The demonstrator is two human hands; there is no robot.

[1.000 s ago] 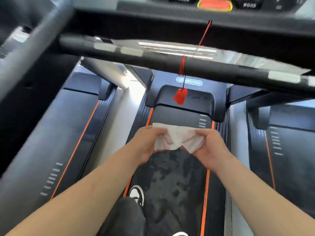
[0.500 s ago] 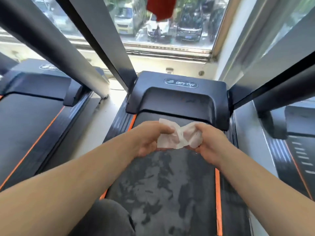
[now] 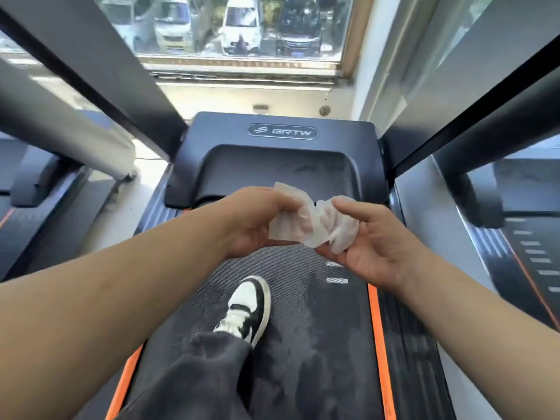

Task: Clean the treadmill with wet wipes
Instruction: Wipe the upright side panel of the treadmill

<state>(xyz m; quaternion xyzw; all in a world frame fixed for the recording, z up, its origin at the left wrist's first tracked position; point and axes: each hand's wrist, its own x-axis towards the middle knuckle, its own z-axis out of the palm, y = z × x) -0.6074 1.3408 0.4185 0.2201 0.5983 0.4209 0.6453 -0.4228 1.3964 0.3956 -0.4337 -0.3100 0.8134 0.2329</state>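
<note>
Wipe (image 3: 315, 221) is pinched between left hand (image 3: 254, 221) and right hand (image 3: 372, 241), held crumpled in the air directly above the belt (image 3: 318, 344), with the motor cover (image 3: 281, 153) just ahead, about equally near both hands.

Window (image 3: 242, 66), parked vans (image 3: 241, 24), black-and-white sneaker (image 3: 250, 304)

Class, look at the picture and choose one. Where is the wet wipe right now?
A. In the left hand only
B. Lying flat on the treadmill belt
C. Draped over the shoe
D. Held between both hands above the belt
D: the left hand and the right hand each grip a side of the crumpled wipe, which is held in the air above the belt.
</note>
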